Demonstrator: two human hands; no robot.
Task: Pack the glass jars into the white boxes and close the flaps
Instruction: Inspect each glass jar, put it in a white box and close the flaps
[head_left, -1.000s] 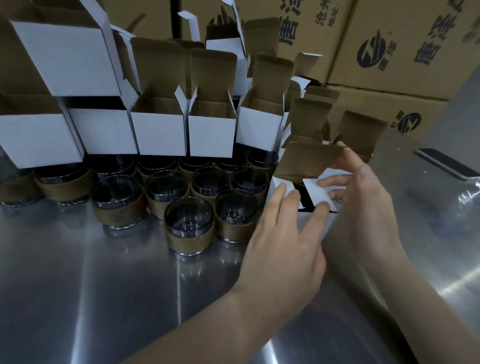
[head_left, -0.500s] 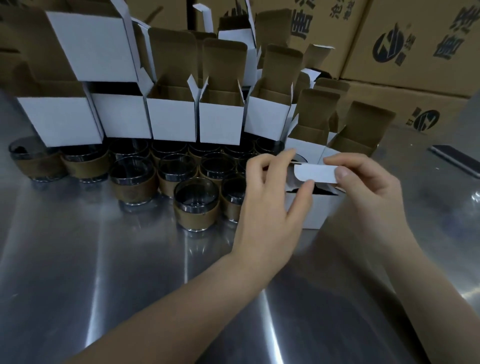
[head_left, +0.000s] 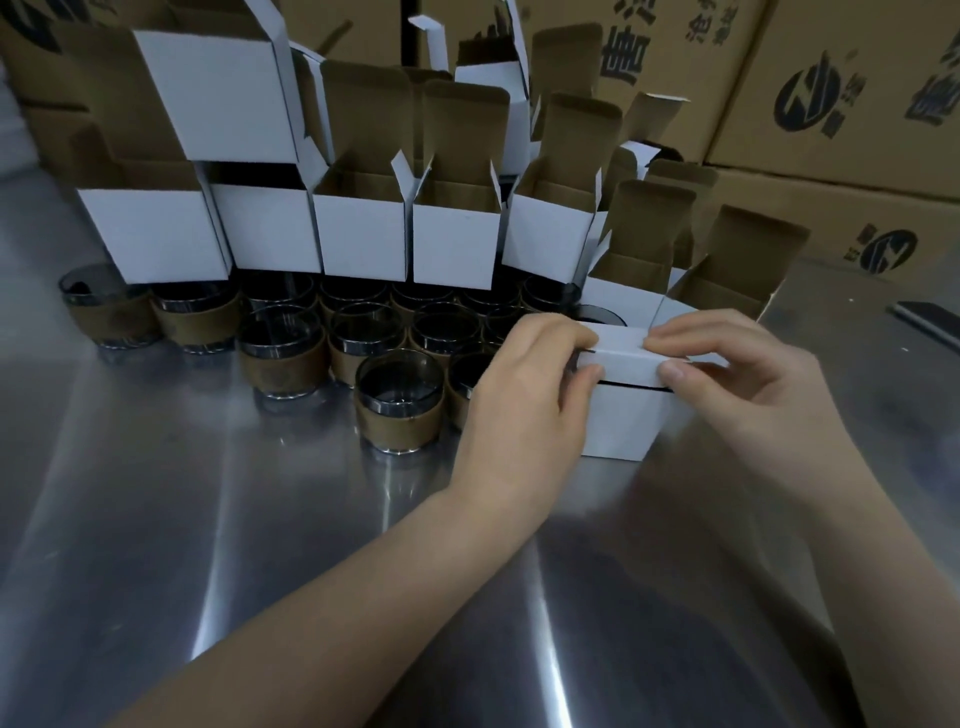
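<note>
Found white box (head_left: 623, 423) on surface (head_left: 208, 519) just right of near jar (head_left: 400, 405), lid flap (head_left: 626, 358) pinched at either end by left hand (head_left: 524, 400) and right hand (head_left: 737, 384), gap unclosed; judged liable to buckle or miss slot if pressed askew.

There is one view, from a camera worn on the person's head. It looks forward and down over a metal table (head_left: 156, 519), whose top fills the lower half of the picture. Both forearms come in from the bottom edge. The left hand (head_left: 519, 410) and the right hand (head_left: 748, 400) meet at a box (head_left: 623, 423) just right of the centre, near the lens. The open boxes (head_left: 358, 239) and the cartons (head_left: 857, 78) stand farther away, at the top. Through the wide lens, upright edges at the left side lean.
</note>
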